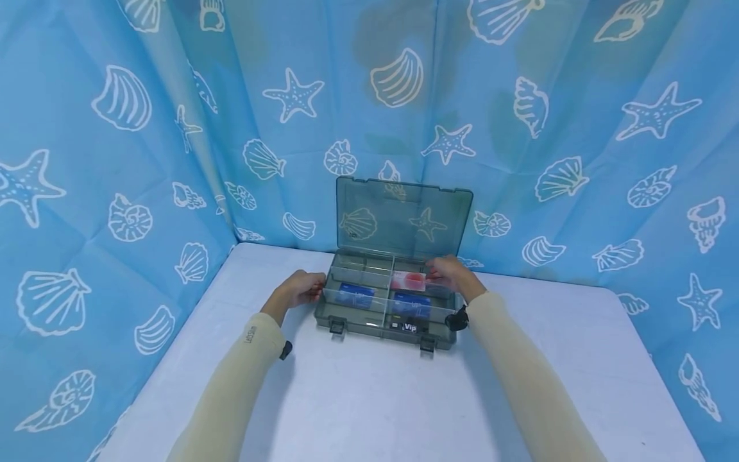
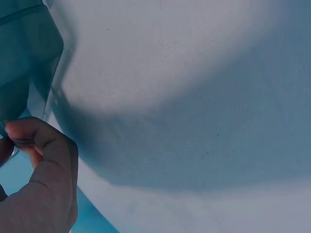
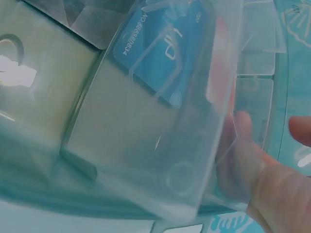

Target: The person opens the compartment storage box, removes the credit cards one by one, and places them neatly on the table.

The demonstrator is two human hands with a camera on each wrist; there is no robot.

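Observation:
A smoky, see-through compartment box stands on the table with its lid raised at the back. My left hand pinches the box's left side between curled finger and thumb, also visible in the left wrist view. At the right, my right hand reaches into a rear compartment beside a red-and-white card. In the right wrist view its fingers lie partly behind a clear divider, near the red card; the thumb stands apart. Blue cards and a black "Vip" card lie in other compartments.
The box rests on a white table near its back edge. Blue curtains with shell and starfish prints hang behind and at the sides. Two latches hang down along the box's front.

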